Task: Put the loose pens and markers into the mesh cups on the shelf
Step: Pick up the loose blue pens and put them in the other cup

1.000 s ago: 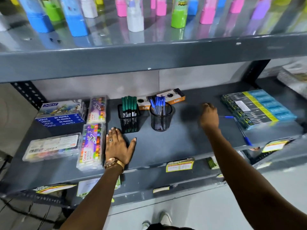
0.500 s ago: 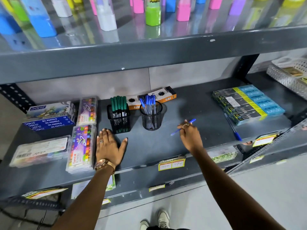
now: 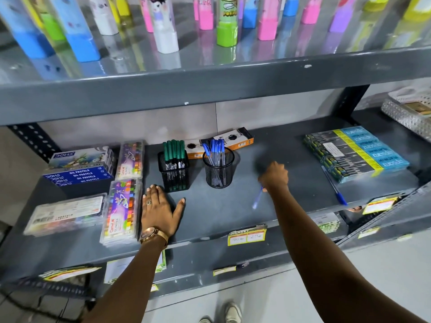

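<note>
- A blue pen (image 3: 257, 199), blurred, hangs from the right hand (image 3: 274, 176), whose fingers are closed on its upper end, over mid-shelf (image 3: 233, 206), right of the round mesh cup (image 3: 218, 170).
- Step in hand, I judge: carrying it to that cup of blue pens; next, upend and drop it in.
- Another blue pen (image 3: 334, 186) lies loose near the front right edge.
- Left hand (image 3: 158, 209) rests flat, empty, before the square cup (image 3: 173, 172) of green markers.

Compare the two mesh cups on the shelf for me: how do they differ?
The left mesh cup is square; the right mesh cup is round. The left one holds green-capped markers standing upright in a tight row; the right one holds blue pens leaning loosely. The left cup stands nearest the left hand; the right cup is nearer the right hand. Both are black wire mesh, upright, side by side.
</note>
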The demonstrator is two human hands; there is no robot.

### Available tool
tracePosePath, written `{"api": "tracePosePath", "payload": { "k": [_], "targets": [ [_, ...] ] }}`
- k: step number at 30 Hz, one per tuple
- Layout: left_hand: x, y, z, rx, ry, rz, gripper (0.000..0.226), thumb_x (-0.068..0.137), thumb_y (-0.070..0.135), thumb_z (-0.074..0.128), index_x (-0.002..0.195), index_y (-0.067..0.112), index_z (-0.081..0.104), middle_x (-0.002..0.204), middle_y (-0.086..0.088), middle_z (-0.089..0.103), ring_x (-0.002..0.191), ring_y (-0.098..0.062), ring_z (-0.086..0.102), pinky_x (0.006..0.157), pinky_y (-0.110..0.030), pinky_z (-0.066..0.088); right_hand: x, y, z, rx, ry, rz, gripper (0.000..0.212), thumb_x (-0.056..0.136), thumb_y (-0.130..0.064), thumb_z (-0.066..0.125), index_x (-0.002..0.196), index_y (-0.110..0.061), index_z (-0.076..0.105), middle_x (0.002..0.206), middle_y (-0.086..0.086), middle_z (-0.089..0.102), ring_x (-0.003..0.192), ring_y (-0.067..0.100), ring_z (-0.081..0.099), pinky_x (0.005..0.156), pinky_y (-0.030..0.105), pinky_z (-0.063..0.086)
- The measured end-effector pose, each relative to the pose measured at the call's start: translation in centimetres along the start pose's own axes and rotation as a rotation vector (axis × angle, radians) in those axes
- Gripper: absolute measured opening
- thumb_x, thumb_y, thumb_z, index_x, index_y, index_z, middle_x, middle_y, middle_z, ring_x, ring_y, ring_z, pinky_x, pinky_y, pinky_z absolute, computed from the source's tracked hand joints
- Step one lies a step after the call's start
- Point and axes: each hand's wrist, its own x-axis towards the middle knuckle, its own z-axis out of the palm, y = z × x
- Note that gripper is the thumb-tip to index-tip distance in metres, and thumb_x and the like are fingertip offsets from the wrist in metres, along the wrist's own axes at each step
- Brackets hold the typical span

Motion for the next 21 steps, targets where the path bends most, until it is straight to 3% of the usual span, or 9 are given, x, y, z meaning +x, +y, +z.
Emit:
{"api": "tracePosePath", "payload": {
  "k": [4, 7, 9, 11, 12, 14, 17, 21],
  "targets": [
    [0.0, -0.1, 0.0, 0.005, -0.003, 0.012, 0.093, 0.082, 0.067, 0.019, 0.147, 0.001, 0.011, 0.157, -0.019, 0.011, 0.145, -0.033, 0.009, 0.118, -0.042, 0.008, -0.2, -0.8, -1.3, 0.093, 0.077, -0.059, 0.036, 0.080, 0.000, 0.056, 0.116, 0.003, 0.054, 0.121, 0.030, 0.055, 0.115, 0.047, 0.053, 0.094, 0.043, 0.048],
    [0.1, -0.1, 0.1, 0.001, 0.010, 0.014, 0.092, 0.084, 0.067, 0.021, 0.147, 0.001, 0.011, 0.156, -0.020, 0.012, 0.144, -0.033, 0.010, 0.118, -0.042, 0.008, -0.9, -1.8, -4.0, 0.369, 0.324, -0.224, 0.030, 0.075, -0.006, 0.064, 0.105, -0.004, 0.058, 0.097, 0.022, 0.068, 0.093, 0.040, 0.065, 0.080, 0.041, 0.053],
    [0.1, -0.2, 0.2, 0.011, 0.009, 0.014, 0.093, 0.082, 0.068, 0.017, 0.147, 0.001, 0.011, 0.156, -0.019, 0.012, 0.144, -0.033, 0.010, 0.118, -0.041, 0.008, -1.9, -3.1, -5.9, 0.625, 0.448, -0.406, 0.034, 0.078, -0.004, 0.065, 0.111, -0.007, 0.054, 0.084, 0.009, 0.067, 0.076, 0.027, 0.070, 0.072, 0.035, 0.057],
    [0.1, -0.3, 0.2, 0.011, 0.012, 0.013, 0.094, 0.081, 0.068, 0.015, 0.147, 0.001, 0.010, 0.157, -0.019, 0.012, 0.145, -0.032, 0.010, 0.119, -0.040, 0.007, -2.3, -5.0, -6.8, 0.809, 0.457, -0.548, 0.033, 0.084, 0.002, 0.060, 0.114, -0.006, 0.050, 0.083, 0.004, 0.063, 0.057, 0.000, 0.066, 0.057, 0.017, 0.055],
    [0.2, -0.3, 0.2, 0.010, 0.012, 0.014, 0.094, 0.081, 0.068, 0.015, 0.147, 0.001, 0.010, 0.156, -0.019, 0.012, 0.145, -0.032, 0.010, 0.119, -0.040, 0.007, -2.1, -6.0, -6.8, 0.835, 0.448, -0.579, 0.032, 0.085, 0.003, 0.059, 0.114, -0.006, 0.050, 0.085, 0.005, 0.063, 0.053, -0.005, 0.064, 0.051, 0.013, 0.052],
    [0.1, -0.2, 0.1, -0.001, 0.017, 0.018, 0.093, 0.082, 0.067, 0.017, 0.147, 0.000, 0.010, 0.156, -0.020, 0.011, 0.145, -0.032, 0.010, 0.119, -0.040, 0.006, -1.5, -7.6, -5.9, 0.800, 0.412, -0.606, 0.030, 0.085, 0.002, 0.060, 0.112, -0.007, 0.052, 0.088, 0.006, 0.064, 0.057, -0.001, 0.066, 0.053, 0.022, 0.057],
    [0.0, -0.1, 0.1, -0.015, 0.011, 0.018, 0.089, 0.087, 0.065, 0.024, 0.147, 0.000, 0.008, 0.157, -0.019, 0.009, 0.145, -0.031, 0.008, 0.119, -0.039, 0.005, -0.3, -8.2, -3.5, 0.678, 0.302, -0.626, 0.024, 0.083, 0.001, 0.060, 0.105, -0.007, 0.056, 0.092, 0.015, 0.068, 0.073, 0.029, 0.070, 0.067, 0.043, 0.060],
    [0.0, -0.1, 0.1, -0.010, 0.017, 0.011, 0.094, 0.081, 0.068, 0.016, 0.147, 0.001, 0.007, 0.157, -0.018, 0.009, 0.145, -0.030, 0.007, 0.119, -0.038, 0.005, 0.4, -7.9, -1.4, 0.458, 0.184, -0.667, 0.021, 0.081, 0.001, 0.061, 0.097, -0.011, 0.057, 0.086, 0.015, 0.069, 0.072, 0.034, 0.068, 0.064, 0.040, 0.057]
  ]
}}
